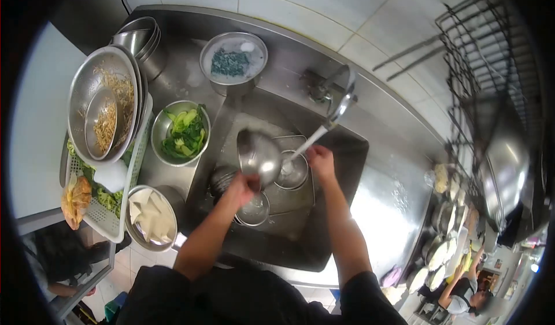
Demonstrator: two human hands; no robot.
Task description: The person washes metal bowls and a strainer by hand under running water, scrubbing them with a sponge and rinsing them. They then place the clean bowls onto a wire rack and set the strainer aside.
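My left hand is closed on the rim of a shiny metal bowl, tilted on its side over the sink. Water runs from the curved faucet into a smaller metal bowl beneath it. At that smaller bowl's right rim, the curled fingers of my right hand appear to grip its edge; the fingertips are partly hidden. Another metal bowl lies in the sink below my left hand. Several stacked metal bowls sit at the sink's left side, partly covered by my left arm.
On the left counter stand a bowl of leafy greens, a pot of pale sheets, and a white basket with strainers above it. A bowl with a blue-green scrubber sits behind the sink. A wire rack hangs at right.
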